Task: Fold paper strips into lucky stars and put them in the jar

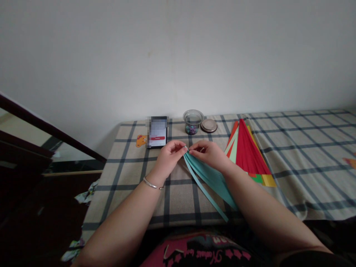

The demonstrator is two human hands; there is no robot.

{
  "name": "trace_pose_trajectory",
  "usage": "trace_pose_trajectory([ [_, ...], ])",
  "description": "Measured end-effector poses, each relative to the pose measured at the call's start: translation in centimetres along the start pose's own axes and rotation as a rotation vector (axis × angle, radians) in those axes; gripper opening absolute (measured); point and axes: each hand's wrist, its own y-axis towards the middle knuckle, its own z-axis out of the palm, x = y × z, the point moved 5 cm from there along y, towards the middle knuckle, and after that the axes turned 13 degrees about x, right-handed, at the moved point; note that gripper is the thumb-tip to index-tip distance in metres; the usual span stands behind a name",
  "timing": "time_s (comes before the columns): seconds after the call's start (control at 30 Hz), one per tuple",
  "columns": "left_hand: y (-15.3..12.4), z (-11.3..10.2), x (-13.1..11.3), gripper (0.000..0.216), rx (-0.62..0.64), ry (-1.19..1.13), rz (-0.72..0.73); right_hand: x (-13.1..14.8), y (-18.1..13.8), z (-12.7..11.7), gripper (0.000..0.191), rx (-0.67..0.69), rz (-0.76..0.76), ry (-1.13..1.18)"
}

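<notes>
A fan of light-blue paper strips (213, 181) hangs down to the right over the tablecloth, with one strip apart from the bunch. My left hand (168, 158), a silver bangle on its wrist, pinches the narrow upper end of the strips between thumb and fingertips. Right beside it, my right hand (213, 155) is closed in a pinch at that same end, and its forearm covers part of the bunch. Exactly what lies between the fingertips is too small to make out.
A checked tablecloth (125, 174) covers the table against the wall. Behind my hands stand a phone (158, 135), a clear plastic cup (192, 120) with small purple and teal pieces, and a round lid (208, 125). Red paper strips (246, 152) fan out at right over other colours.
</notes>
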Motion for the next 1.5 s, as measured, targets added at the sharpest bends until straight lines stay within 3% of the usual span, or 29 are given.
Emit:
trace_pose_trajectory([
  [0.37, 0.1, -0.1, 0.2, 0.021, -0.014, -0.001, -0.031, 0.8, -0.3, -0.2, 0.014, -0.037, -0.063, -0.124],
  [0.9, 0.1, 0.1, -0.3, 0.022, 0.074, 0.063, -0.010, 0.6, -0.3, 0.6, 0.017, 0.045, 0.043, 0.003],
  [1.37, 0.2, 0.2, 0.2, 0.021, 0.052, -0.151, -0.079, -0.9, 0.2, 1.1, 0.028, 0.149, 0.036, 0.368],
  [1.5, 0.1, 0.2, 0.2, 0.023, 0.045, -0.186, -0.106, -1.0, 0.3, 1.1, 0.027, 0.155, 0.021, 0.351],
])
